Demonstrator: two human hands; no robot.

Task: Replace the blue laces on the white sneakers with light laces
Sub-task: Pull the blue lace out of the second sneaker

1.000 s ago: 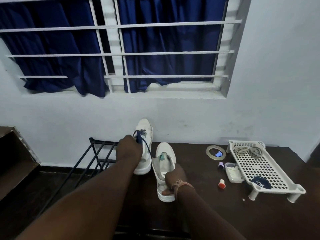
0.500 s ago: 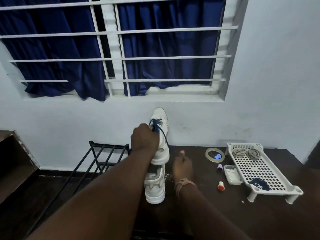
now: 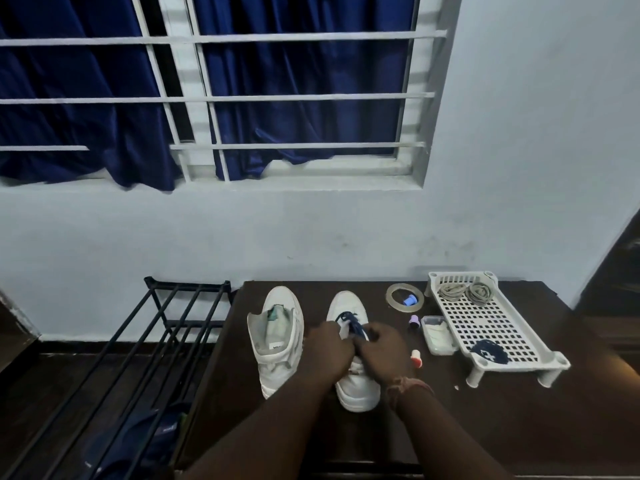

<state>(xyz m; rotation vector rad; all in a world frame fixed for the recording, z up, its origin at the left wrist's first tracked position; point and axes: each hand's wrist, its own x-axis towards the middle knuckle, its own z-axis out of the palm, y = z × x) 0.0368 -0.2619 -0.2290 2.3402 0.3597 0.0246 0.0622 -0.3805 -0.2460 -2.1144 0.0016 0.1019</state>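
Both hands work on the white sneaker with the dark blue lace [image 3: 353, 323] near the worktop's far edge: the left hand [image 3: 327, 349] and right hand [image 3: 382, 351] pinch the lace. A hard pull may tighten a knot or tip the shoe against the unlaced white sneaker [image 3: 277, 337] beside it.

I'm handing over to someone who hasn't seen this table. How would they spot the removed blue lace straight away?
Start at the white perforated tray on legs, at the right end of the dark table. The removed blue lace lies bundled at the tray's near end. The two bundles at the tray's far end are pale; this one is dark blue.
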